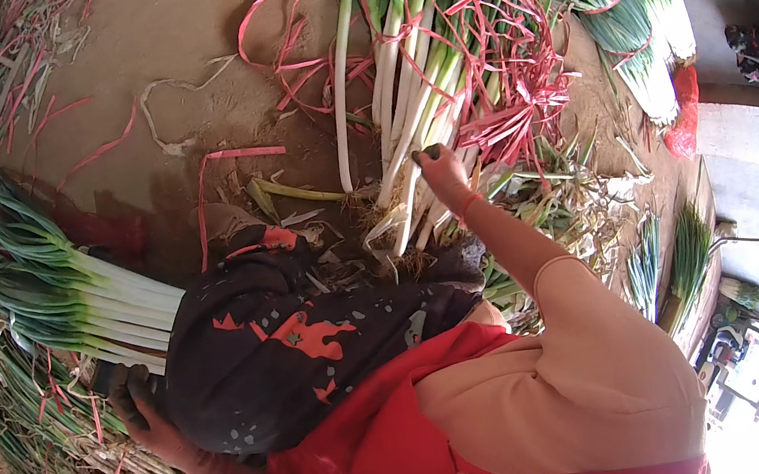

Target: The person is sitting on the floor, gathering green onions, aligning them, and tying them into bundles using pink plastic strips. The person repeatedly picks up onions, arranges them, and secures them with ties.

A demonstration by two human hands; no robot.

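Observation:
My right hand (443,176), its fingertips dark, is curled around a white green onion stalk (407,211) at the near side of a loose pile of large green onions (418,47). Their leaves point away from me and their roots lie near my knee. Tangled pink plastic ties (515,53) lie over the pile. My left hand (139,405) is beside my dark patterned trouser leg (243,368), near the lower edge of a row of clean green onions (122,290). The leg hides the row's root ends. Whether the left fingers hold anything is unclear.
Tied green onion bundles (623,19) lie at the upper right, with more bundles (684,259) below. Dry leaf scraps (571,203) litter the ground right of my forearm. Uncleaned onions (53,416) are heaped at the left. A loose pink strip (202,200) lies on the earthen floor (159,24).

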